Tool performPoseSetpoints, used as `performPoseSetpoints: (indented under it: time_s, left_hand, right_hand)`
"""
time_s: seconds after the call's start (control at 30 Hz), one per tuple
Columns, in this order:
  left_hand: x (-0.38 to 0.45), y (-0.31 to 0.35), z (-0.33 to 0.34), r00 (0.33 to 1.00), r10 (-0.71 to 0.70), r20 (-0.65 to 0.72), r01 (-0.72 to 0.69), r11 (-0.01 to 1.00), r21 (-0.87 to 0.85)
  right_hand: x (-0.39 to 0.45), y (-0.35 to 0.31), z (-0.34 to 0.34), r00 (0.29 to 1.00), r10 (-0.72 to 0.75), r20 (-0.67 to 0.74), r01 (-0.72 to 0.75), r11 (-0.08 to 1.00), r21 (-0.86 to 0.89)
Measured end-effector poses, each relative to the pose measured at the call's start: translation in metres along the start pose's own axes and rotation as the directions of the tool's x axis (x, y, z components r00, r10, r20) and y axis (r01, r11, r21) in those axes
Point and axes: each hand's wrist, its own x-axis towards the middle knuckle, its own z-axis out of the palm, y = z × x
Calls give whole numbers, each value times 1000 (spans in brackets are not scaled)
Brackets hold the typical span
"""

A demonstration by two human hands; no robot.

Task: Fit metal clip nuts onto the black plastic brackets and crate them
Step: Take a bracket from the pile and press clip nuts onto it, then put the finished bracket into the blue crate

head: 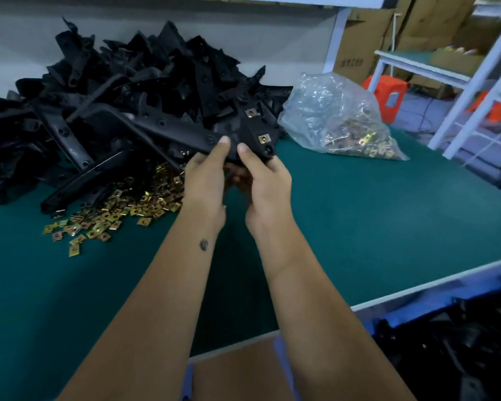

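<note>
Green matting covers the worktop [373,215], which has a pale metal edge along its near side and white shelf frames behind it to the right, where cardboard boxes [359,44] are stacked and an orange stool [388,91] stands.

Both bare forearms reach forward over the mat. The left hand [206,180] and the right hand [265,183] meet on one black plastic bracket [249,131], raised just above the worktop in front of the heap. Each thumb lies pressed on the bracket's upper face, side by side, while the fingers curl underneath it and are mostly hidden. The left forearm carries a small dark tattoo [204,245] near the wrist.

Two brass-coloured clip nuts sit on the held bracket: one [264,138] just beyond the right thumb, another [251,112] farther up the part.

Behind and to the left of the hands, a big pile of black brackets [99,105] spreads across the back of the worktop. Loose clip nuts [113,212] lie scattered on the mat at the foot of that pile, just left of the left wrist. Right of the held bracket, a clear plastic bag of clip nuts [339,117] slumps on the mat.

Below the worktop's edge at lower right, a blue crate [388,316] holds dark parts, blurred. A brown cardboard surface [237,374] shows between the forearms.
</note>
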Motion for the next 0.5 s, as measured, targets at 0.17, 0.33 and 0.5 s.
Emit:
performPoseSetpoints:
  time_s: [0.17,0.33,0.5]
  left_hand:
    - [-35,-28,67,999,-34,30,35,999,-38]
    - [-110,-81,136,926,-132,353,146,989,-14]
    - [-180,-128,176,767,-319,556,364,931,33]
  right_hand:
    - [-9,-42,-67,961,-70,-268,88,994,57]
    - [-34,-89,-147,839,-215,-499,338,926,169]
    - [-75,-127,-233,668,-340,-662,515,853,82]
